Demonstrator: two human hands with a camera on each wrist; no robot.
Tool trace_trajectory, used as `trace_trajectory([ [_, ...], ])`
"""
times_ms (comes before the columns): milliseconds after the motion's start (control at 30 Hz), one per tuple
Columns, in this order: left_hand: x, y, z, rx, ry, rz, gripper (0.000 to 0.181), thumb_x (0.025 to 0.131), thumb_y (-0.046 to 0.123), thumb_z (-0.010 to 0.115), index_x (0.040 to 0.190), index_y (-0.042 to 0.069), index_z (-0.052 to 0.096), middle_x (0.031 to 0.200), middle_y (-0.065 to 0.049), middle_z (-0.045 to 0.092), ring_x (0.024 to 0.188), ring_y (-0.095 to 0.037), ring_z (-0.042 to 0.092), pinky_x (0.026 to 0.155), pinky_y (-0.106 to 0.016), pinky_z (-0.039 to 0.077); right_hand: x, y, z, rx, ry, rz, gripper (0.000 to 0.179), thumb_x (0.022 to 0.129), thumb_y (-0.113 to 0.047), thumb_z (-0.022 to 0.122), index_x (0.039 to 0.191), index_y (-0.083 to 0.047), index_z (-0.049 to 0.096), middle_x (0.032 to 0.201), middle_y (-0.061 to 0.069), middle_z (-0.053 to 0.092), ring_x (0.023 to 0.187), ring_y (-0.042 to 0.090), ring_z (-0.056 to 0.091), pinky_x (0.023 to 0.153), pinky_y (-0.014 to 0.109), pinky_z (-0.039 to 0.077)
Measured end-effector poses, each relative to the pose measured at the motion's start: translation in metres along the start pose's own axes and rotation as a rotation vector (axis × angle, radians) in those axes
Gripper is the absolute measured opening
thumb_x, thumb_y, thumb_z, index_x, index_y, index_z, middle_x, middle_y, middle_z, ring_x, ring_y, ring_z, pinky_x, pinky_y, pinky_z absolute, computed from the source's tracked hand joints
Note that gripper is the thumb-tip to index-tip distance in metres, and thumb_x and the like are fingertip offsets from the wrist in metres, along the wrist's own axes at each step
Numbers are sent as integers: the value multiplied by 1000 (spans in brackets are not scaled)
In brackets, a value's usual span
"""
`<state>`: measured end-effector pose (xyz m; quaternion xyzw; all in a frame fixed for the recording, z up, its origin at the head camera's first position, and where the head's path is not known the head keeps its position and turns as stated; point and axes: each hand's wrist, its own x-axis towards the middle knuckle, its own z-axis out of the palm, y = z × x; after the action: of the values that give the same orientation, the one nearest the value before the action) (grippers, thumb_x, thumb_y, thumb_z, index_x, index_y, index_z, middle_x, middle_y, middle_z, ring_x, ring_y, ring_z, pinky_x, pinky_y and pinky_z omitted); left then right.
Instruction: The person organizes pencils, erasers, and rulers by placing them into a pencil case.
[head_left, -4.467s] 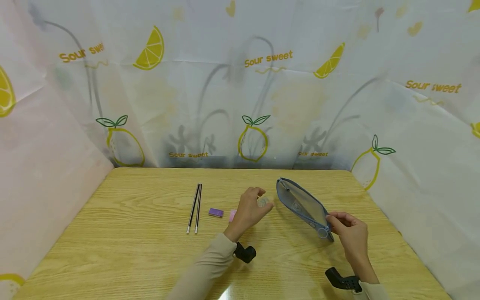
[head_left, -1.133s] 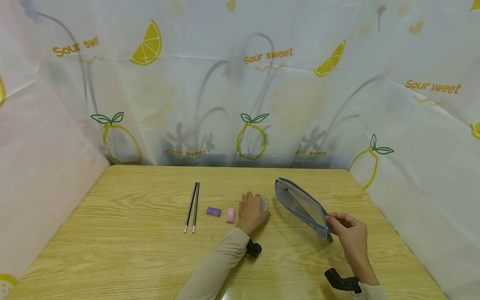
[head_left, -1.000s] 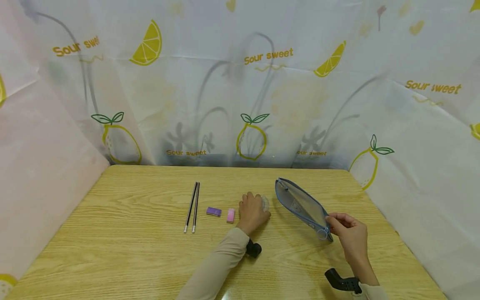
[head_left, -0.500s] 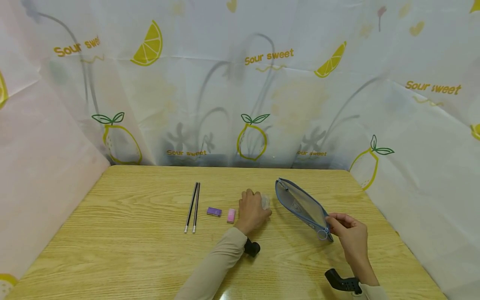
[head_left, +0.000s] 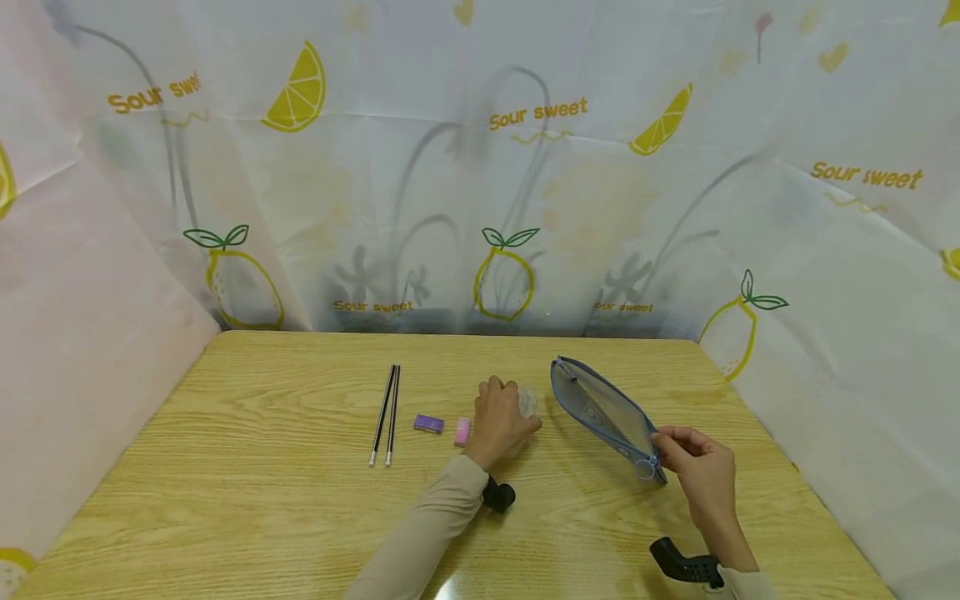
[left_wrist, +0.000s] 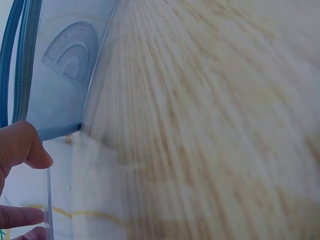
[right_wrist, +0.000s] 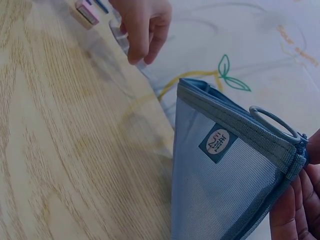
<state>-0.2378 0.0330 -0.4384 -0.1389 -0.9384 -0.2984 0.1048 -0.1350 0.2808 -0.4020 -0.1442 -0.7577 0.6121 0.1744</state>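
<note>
My left hand (head_left: 497, 419) pinches a thin clear plastic piece (head_left: 528, 402) by its edges, close over the table. In the left wrist view, the thumb and fingers stand on either side of the piece's narrow edge (left_wrist: 49, 200); its full outline is hidden. My right hand (head_left: 703, 471) grips the near corner of a blue mesh zip pouch (head_left: 607, 412), beside the ring-shaped zipper pull (head_left: 645, 468). The pouch stands on the table with its mouth spread. A clear protractor (left_wrist: 72, 52) shows through the mesh.
Two dark pencils (head_left: 386, 412) with white ends lie left of centre on the wooden table (head_left: 262, 500). Between them and my left hand are a purple eraser (head_left: 429, 423) and a pink eraser (head_left: 462, 432). A printed white sheet (head_left: 420, 167) stands behind the table.
The left hand, earlier spread beside the clear piece, has come down on it and pinched it, then shifted slightly up and left with it. The right hand and pouch have stayed put.
</note>
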Motion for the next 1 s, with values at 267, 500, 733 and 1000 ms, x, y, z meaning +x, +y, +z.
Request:
trace_trajectory([
  [267,-2,2,-5,28,72,36,40,69,29,81,88,5,56,86,-9,46,78,-24,39,66,-34,37,-1,0,0,16,2,4,21,87,-8,72,97,10,69,78,0,69,64,11,63,59,24,55],
  [500,-5,6,-13,28,71,51,46,71,30,79,102,0,62,95,-11,51,83,-25,42,71,-36,39,-1,0,0,29,0,9,21,87,-8,72,97,11,69,78,0,69,64,11,63,59,24,54],
  [733,-6,9,-20,5,64,45,49,70,31,77,106,1,63,98,-11,51,87,-26,43,73,-38,39,-1,0,0,34,-1,10,22,87,-8,72,98,11,68,79,2,69,64,12,63,59,24,54],
  [1000,-8,7,-24,-28,63,51,50,73,32,75,111,1,62,104,-12,51,91,-29,43,76,-42,38,0,0,1,25,6,8,21,88,-8,72,98,10,69,79,1,69,65,13,64,59,24,55],
])
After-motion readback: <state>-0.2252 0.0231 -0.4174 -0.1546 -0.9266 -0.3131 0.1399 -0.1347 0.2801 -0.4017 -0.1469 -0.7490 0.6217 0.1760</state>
